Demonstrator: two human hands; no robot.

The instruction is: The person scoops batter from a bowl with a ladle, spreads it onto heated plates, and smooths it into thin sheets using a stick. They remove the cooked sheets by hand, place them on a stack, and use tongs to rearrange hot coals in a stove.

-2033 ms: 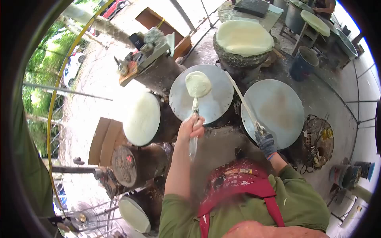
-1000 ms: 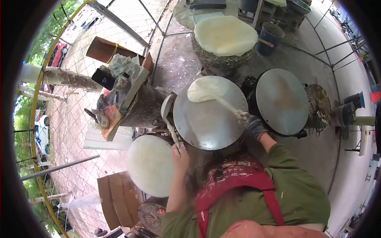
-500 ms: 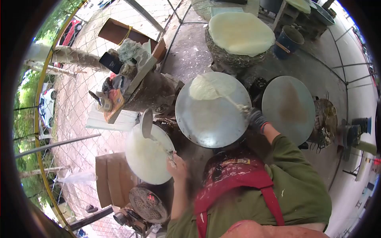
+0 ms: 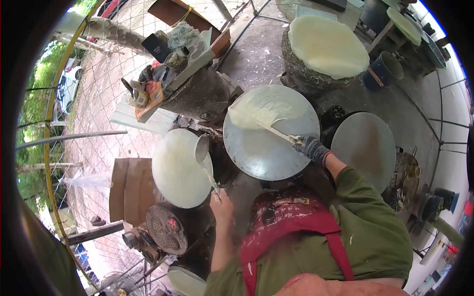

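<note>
Over the middle griddle (image 4: 269, 148), the gloved right hand (image 4: 311, 147) is closed round the handle of a long spreader (image 4: 276, 132), whose far end is laid in the pale batter (image 4: 261, 111) at the griddle's upper left edge; against half a second ago the batter is seen drawn out from a rounded patch into a broad smear along that edge, and against two seconds ago, when it was only a small blob just poured from the ladle, it is spread much further; by this the coating of the plate is judged well begun but not finished, since the lower and right parts of the griddle are bare grey metal. The left hand (image 4: 220, 200) is closed on the handle of the ladle (image 4: 202, 149), which has been carried away from the middle griddle and is now held tilted above the right edge of the left griddle (image 4: 177, 167); whether anything is left in its bowl cannot be told. The left griddle is covered edge to edge by a pale sheet; the right griddle (image 4: 368, 148) is bare, with a brownish stain at its centre; a stone-sided stove (image 4: 301, 61) beyond the middle griddle is topped by another full pale sheet (image 4: 328, 44); a dark bucket (image 4: 382, 71) beside it is crossed by a stick, its contents unseen.
</note>
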